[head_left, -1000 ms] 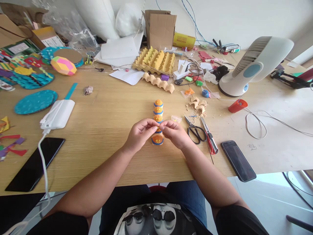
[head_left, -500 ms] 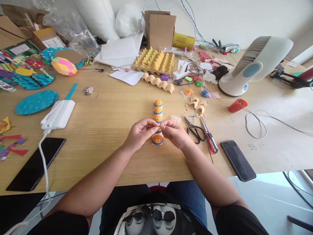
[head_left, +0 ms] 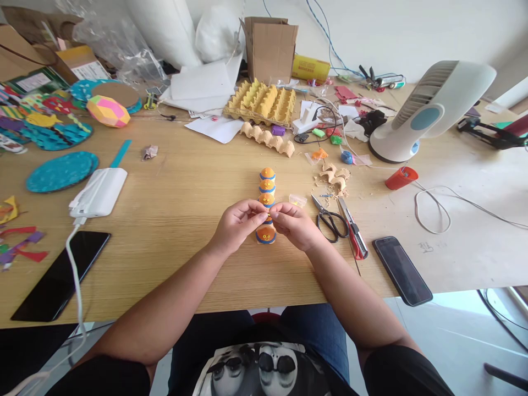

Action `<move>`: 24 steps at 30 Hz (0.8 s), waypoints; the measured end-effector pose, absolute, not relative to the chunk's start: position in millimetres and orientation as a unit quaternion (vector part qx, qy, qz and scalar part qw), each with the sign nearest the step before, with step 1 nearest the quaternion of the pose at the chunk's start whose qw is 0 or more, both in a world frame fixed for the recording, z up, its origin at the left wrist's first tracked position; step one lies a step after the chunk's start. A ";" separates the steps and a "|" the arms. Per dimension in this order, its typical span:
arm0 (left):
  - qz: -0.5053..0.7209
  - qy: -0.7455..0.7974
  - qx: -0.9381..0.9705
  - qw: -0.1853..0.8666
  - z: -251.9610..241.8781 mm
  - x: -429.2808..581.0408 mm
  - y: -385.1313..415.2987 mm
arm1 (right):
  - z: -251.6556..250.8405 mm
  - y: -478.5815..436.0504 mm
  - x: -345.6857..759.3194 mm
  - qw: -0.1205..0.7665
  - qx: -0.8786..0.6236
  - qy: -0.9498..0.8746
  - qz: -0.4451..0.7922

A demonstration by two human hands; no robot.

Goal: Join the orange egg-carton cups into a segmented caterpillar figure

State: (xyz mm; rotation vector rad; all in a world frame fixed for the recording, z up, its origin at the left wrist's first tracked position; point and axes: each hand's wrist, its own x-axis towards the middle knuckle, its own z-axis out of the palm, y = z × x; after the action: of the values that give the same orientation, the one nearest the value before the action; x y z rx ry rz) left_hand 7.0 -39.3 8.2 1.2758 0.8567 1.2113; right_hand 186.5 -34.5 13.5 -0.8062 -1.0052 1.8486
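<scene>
A strip of egg-carton cups [head_left: 266, 235], coated in orange and blue with small yellow dots like eyes, runs away from me down the middle of the table. Over its middle, my left hand [head_left: 242, 223] and my right hand [head_left: 293, 223] meet fingertip to fingertip, each in a pinch. Whatever lies between the fingers is too small to name, and my fingers partly cover a cup beneath. Right of the strip lies a small clear plastic bag [head_left: 297, 200] with something yellow in it.
Black-handled scissors [head_left: 331, 224], a red utility knife [head_left: 353, 231] and a phone [head_left: 402, 270] lie to the right. Behind are carton scraps [head_left: 335, 176], yellow egg trays [head_left: 264, 104] and a white fan [head_left: 429, 110]. A power bank [head_left: 99, 192] and a black tablet-like slab [head_left: 61, 275] lie left.
</scene>
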 end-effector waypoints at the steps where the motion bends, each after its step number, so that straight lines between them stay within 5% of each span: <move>1: 0.514 0.364 0.540 0.558 8.4 7.1 -39.4 | 13.4 -34.5 186.5 0.430 -0.323 -0.403 0.741; 24: 0.515 0.387 0.548 0.534 8.5 7.9 -39.1 | 14.0 -33.4 185.8 0.415 -0.343 -0.430 0.725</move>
State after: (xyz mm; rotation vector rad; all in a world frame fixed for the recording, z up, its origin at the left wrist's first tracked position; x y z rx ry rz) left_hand 7.9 -39.1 8.5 1.3059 0.9216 1.2264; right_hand 185.8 -33.4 14.0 -0.8616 -1.0793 1.8201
